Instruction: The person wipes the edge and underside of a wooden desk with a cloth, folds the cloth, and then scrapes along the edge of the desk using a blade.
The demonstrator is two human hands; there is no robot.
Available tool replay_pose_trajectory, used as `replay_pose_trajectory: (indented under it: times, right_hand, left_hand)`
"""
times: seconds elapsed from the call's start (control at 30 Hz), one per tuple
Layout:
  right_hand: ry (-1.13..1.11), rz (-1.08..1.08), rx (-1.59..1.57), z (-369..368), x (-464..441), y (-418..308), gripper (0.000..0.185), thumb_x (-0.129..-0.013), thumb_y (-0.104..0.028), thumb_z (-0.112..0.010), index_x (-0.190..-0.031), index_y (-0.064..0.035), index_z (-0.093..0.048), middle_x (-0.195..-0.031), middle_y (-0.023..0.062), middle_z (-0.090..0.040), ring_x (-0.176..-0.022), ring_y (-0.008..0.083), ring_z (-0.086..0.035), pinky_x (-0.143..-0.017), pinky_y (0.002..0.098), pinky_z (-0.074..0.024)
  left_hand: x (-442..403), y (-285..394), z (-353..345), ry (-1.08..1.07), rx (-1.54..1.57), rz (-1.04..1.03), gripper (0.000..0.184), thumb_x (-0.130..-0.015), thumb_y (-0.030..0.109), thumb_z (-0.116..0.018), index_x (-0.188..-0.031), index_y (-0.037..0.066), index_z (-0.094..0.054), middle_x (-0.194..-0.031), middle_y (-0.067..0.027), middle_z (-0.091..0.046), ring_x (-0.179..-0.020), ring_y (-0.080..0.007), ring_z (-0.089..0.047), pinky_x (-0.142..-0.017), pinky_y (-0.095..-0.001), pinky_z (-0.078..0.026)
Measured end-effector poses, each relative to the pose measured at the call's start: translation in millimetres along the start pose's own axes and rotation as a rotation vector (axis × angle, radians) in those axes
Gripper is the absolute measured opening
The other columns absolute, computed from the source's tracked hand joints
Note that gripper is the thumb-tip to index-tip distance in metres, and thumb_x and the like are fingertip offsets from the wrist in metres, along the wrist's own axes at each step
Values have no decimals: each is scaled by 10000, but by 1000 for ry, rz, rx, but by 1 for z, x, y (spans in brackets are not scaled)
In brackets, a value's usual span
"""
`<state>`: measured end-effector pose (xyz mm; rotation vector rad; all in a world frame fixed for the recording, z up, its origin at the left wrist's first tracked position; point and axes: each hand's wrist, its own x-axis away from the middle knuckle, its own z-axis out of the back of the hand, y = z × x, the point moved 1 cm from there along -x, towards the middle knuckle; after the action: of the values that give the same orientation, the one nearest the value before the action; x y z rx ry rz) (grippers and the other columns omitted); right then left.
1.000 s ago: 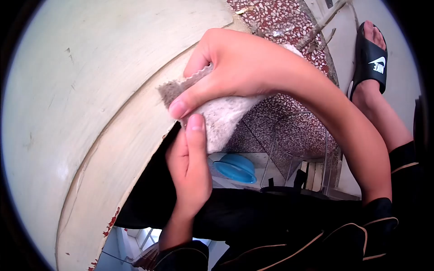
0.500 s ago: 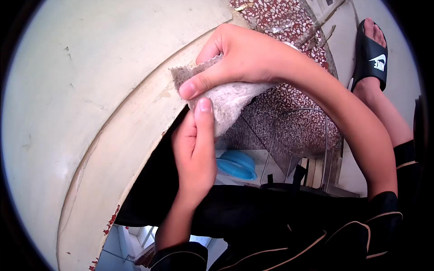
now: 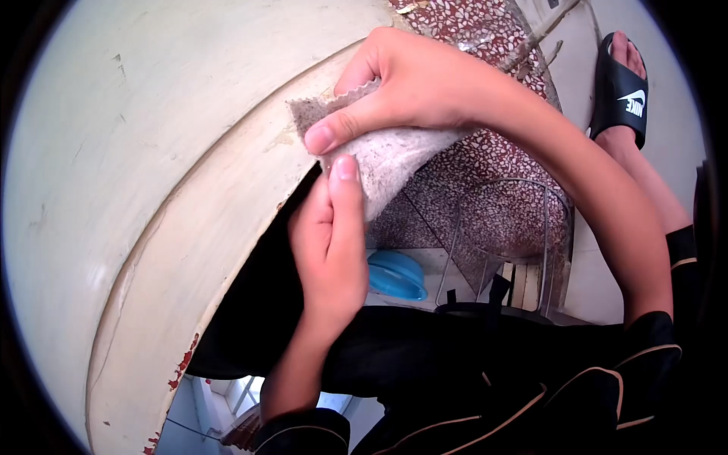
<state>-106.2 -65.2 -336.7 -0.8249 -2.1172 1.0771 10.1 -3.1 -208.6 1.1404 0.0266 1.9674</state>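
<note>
A grey-beige, speckled cloth (image 3: 394, 161) with a zigzag-cut edge is gripped at the rim of a cream-painted rounded surface (image 3: 189, 114). My right hand (image 3: 390, 87) comes in from the right, its thumb pressed flat on the cloth and its fingers curled behind, partly hidden. Just below, my left hand (image 3: 330, 243) pinches the cloth's lower part, thumb on top and the other fingers out of sight beneath. Both thumbs lie close together near the edge of the cream surface.
The cream rim has a crack and chipped red patches. Beyond it are a speckled red-brown stone surface (image 3: 485, 38), a metal wire frame (image 3: 546, 227) and a blue basin (image 3: 396, 274). A foot in a black slide sandal (image 3: 618, 95) rests at upper right; sticks (image 3: 546, 30) lie nearby.
Both hands and the cloth sit slightly higher in view, with the background shifted a little too. The grip on the cloth looks the same.
</note>
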Motion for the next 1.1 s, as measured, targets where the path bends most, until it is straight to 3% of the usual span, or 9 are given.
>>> replay_pose_trajectory:
  times: [0.07, 0.13, 0.17, 0.27, 0.4, 0.6, 0.73, 0.87, 1.1]
  right_hand:
    - [6, 11, -82, -10, 2, -9, 393, -726, -379, -788, -625, -13, -691, -496, -21, -524, -446, 52, -441, -412, 227, -321]
    - [-38, 50, 127, -9, 3, -36, 476, -677, -471, -782, -702, 0, -711, -569, 99, -618, -496, 171, -574, -496, 304, -465]
    - [-38, 12, 149, -8, 5, -42, 484, -667, -475, -782, -700, 2, -708, -557, 102, -607, -496, 182, -570, -502, 316, -464]
    - [36, 69, 80, -10, 2, -22, 424, -720, -402, -783, -580, -21, -659, -483, -21, -508, -439, 65, -456, -414, 219, -327]
    - [-30, -24, 9, 6, -1, 9, 361, -752, -342, -779, -618, -23, -677, -535, -5, -568, -484, 70, -521, -441, 217, -385]
    - [-174, -24, -107, 21, -5, 21, 347, -776, -323, -767, -663, -9, -671, -571, 1, -585, -502, 71, -539, -459, 227, -413]
    - [-194, -40, -226, 25, -5, 26, 341, -791, -318, -755, -675, -11, -663, -585, -6, -587, -524, 60, -535, -477, 224, -416]
    - [-232, -30, 7, 52, -3, 34, 321, -829, -303, -717, -692, -21, -648, -588, -26, -567, -567, 42, -516, -510, 223, -415]
    - [-317, -80, -63, 68, 3, 47, 385, -761, -332, -770, -957, -16, -668, -805, 43, -669, -698, 104, -629, -627, 251, -503]
  left_hand:
    - [10, -2, 2, 97, 146, -173, 395, -998, 321, -440, -1118, -34, -566, -1034, -76, -624, -893, -106, -601, -715, -249, -499]
    - [14, 7, 1, 149, 260, -233, 413, -997, 330, -431, -1181, -26, -529, -1066, -94, -618, -924, -133, -617, -707, -264, -527]
    - [13, 2, 1, 133, 244, -218, 405, -997, 334, -432, -1179, -14, -534, -1069, -85, -617, -924, -127, -616, -705, -262, -527]
    - [3, -4, -1, 31, 203, -94, 387, -994, 354, -445, -1164, 27, -565, -1063, -45, -623, -912, -97, -607, -696, -236, -509]
    - [-9, -5, -11, -44, 135, -30, 340, -996, 349, -455, -1020, 51, -617, -847, 19, -593, -682, -30, -496, -553, -174, -359]
    - [-22, -6, -15, -131, -32, -10, 397, -987, 378, -464, -831, 35, -590, -653, 5, -526, -550, -50, -451, -512, -197, -346]
    - [-30, -9, -22, -173, -26, 12, 473, -1002, 376, -410, -883, -22, -637, -686, -39, -605, -579, -77, -511, -555, -237, -422]
    - [-36, 0, -37, -214, -48, -31, 459, -1003, 362, -418, -902, -26, -641, -723, -57, -629, -608, -85, -538, -577, -235, -444]
    - [-50, -5, -47, -332, 56, -6, 419, -991, 378, -450, -848, 19, -613, -680, -23, -597, -567, -56, -529, -530, -203, -405]
